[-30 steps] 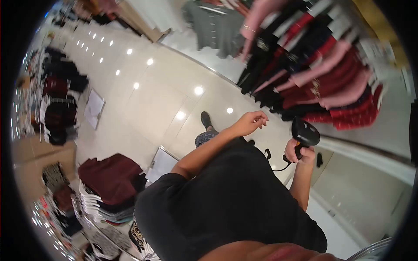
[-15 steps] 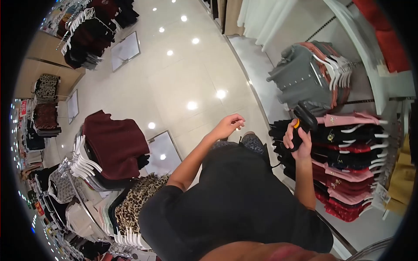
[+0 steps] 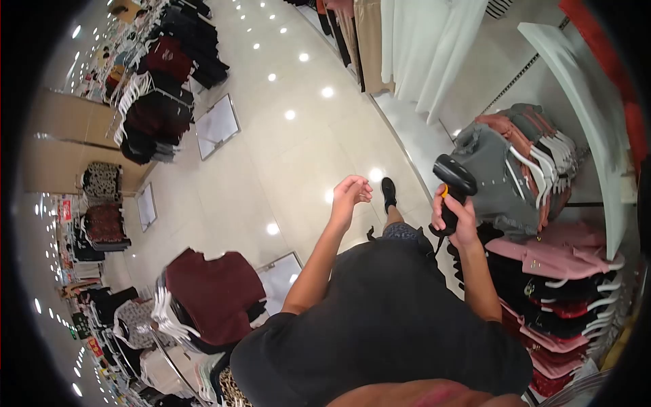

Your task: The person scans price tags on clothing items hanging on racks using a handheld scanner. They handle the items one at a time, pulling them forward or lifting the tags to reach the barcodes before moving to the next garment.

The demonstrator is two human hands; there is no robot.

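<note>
My right hand [image 3: 456, 220] is wrapped round the handle of a black barcode scanner [image 3: 456, 175] with an orange-yellow trigger. The scanner's head points up and to the left, in front of a hanging group of grey tops [image 3: 485, 159]. My left hand [image 3: 352, 192] is held out over the pale floor, its fingers loosely bent and somewhat apart, with nothing visible in them. Just below and to the right of the scanner, pink tops [image 3: 542, 251] and black and red ones hang on white hangers.
A shiny tiled aisle [image 3: 291, 156] runs ahead between the displays. On the left, a rack holds maroon tops [image 3: 215, 295], and further racks of dark clothes [image 3: 159, 112] stand beyond. White garments [image 3: 420, 54] hang ahead on the right, above a low ledge [image 3: 407, 129].
I have stepped forward along the aisle, and a black shoe now shows ahead. The racks have shifted in view. My right hand still holds the barcode scanner, now beside the grey tops.
</note>
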